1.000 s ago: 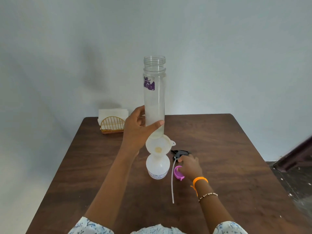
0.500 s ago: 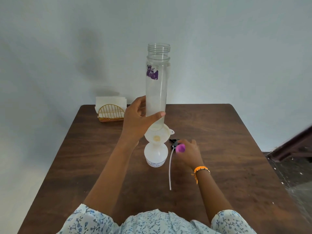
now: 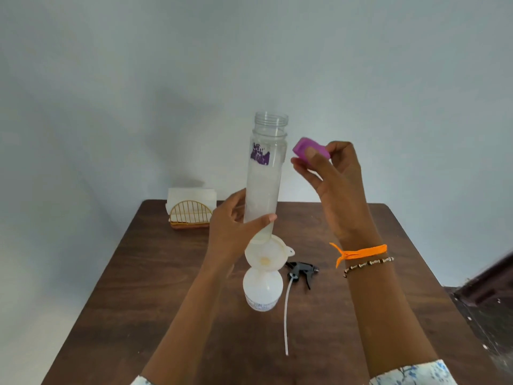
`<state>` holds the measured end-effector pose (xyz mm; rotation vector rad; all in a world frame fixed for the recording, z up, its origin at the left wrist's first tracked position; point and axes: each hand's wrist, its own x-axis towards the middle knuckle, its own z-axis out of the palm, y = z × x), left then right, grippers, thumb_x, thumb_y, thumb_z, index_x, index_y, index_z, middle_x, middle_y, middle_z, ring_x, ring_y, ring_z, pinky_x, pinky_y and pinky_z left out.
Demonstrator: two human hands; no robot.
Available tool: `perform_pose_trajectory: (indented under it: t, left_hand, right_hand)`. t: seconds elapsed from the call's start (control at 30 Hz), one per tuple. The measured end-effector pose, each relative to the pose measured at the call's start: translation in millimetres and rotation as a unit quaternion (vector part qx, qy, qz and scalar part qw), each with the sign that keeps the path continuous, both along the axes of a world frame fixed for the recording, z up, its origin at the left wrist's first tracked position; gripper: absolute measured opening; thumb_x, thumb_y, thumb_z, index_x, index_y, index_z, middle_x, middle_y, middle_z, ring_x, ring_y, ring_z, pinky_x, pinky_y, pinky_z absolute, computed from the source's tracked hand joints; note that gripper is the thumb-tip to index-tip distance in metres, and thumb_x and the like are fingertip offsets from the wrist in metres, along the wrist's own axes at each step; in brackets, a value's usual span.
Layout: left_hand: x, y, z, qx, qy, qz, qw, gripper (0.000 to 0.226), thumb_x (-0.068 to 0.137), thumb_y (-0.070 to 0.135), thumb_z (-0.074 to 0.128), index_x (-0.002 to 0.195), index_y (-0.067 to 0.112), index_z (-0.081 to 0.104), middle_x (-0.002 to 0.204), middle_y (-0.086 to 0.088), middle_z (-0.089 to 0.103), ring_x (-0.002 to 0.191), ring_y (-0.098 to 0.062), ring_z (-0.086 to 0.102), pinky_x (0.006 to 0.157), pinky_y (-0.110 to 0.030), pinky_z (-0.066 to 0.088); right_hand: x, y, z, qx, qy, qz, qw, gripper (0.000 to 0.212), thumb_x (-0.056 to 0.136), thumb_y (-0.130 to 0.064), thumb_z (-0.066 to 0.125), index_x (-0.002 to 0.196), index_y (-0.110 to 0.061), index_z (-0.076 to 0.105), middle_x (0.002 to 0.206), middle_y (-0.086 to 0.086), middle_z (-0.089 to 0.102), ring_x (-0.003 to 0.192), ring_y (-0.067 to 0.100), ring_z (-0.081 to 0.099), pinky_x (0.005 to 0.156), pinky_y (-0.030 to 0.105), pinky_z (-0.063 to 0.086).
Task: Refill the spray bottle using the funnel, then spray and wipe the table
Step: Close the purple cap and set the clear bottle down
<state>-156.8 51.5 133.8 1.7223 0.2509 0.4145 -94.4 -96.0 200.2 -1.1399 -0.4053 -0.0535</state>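
Gripping an upright clear bottle point(image 3: 263, 184) (uncapped), left hand point(image 3: 236, 232) steadies it.

bottle label point(image 3: 260, 157): print unreadable | spray bottle point(image 3: 262, 290): neck hidden under funnel point(image 3: 266, 256)

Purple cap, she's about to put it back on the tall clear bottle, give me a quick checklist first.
1. Purple cap gripped in right hand: ok.
2. Tall clear bottle upright, held by left hand: ok.
3. Bottle mouth open and unobstructed: ok.
4. Cap lined up over the mouth: not ok, it sits beside the neck.
5. Funnel seated in the spray bottle: ok.
6. Spray bottle filled enough: cannot tell.
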Motion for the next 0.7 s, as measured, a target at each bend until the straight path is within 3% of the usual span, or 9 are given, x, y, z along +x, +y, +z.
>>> perform_pose_trajectory:
  t: [0.17, 0.33, 0.43, 0.57, 0.7]
  left_hand:
    - [-5, 2, 6, -0.004, -0.013, 0.006, 1.000, 0.061, 0.066, 0.030, 0.081, 0.121, 0.028, 0.055, 0.113, 0.013, 0.060, 0.101, -0.008, 0.060, 0.080, -0.020, 0.052]
    - [-9, 3, 11, -0.016, -0.032, -0.020, 0.999, 0.053, 0.066, 0.021, 0.082, 0.104, 0.046, 0.054, 0.095, 0.032, 0.060, 0.085, 0.016, 0.059, 0.064, -0.006, 0.048]
    - [-9, 3, 11, -0.020, -0.034, -0.034, 0.999, 0.052, 0.067, 0.022, 0.081, 0.107, 0.043, 0.057, 0.095, 0.030, 0.061, 0.085, 0.014, 0.061, 0.063, -0.005, 0.047]
    - [-9, 5, 12, -0.032, -0.030, -0.056, 0.997, 0.048, 0.067, 0.023, 0.081, 0.104, 0.045, 0.059, 0.096, 0.028, 0.065, 0.088, 0.006, 0.064, 0.066, -0.010, 0.050]
    - [-11, 9, 15, -0.053, -0.029, -0.094, 0.994, 0.051, 0.066, 0.024, 0.079, 0.111, 0.038, 0.061, 0.105, 0.017, 0.069, 0.097, -0.007, 0.066, 0.080, -0.025, 0.055]
  right_hand:
    - [8, 19, 27, -0.011, -0.078, 0.003, 0.997, 0.032, 0.075, -0.028, 0.069, 0.096, -0.015, 0.049, 0.103, 0.012, 0.052, 0.103, 0.029, 0.059, 0.101, 0.046, 0.043]
    - [16, 27, 46, -0.095, -0.145, 0.038, 0.984, 0.025, 0.086, -0.012, 0.062, 0.110, -0.013, 0.057, 0.111, 0.006, 0.060, 0.101, 0.015, 0.058, 0.092, 0.033, 0.047]
    - [21, 26, 54, -0.172, -0.173, 0.084, 0.966, 0.025, 0.090, -0.006, 0.056, 0.114, -0.006, 0.058, 0.110, 0.003, 0.062, 0.096, 0.007, 0.060, 0.087, 0.024, 0.047]
    - [29, 16, 57, -0.206, -0.176, 0.129, 0.954, 0.025, 0.091, -0.016, 0.052, 0.114, -0.014, 0.061, 0.119, 0.008, 0.062, 0.112, 0.020, 0.058, 0.101, 0.036, 0.044]
    - [31, 5, 63, -0.189, -0.161, 0.163, 0.955, 0.033, 0.088, -0.020, 0.052, 0.118, -0.009, 0.058, 0.121, 0.009, 0.061, 0.118, 0.020, 0.055, 0.105, 0.035, 0.041]
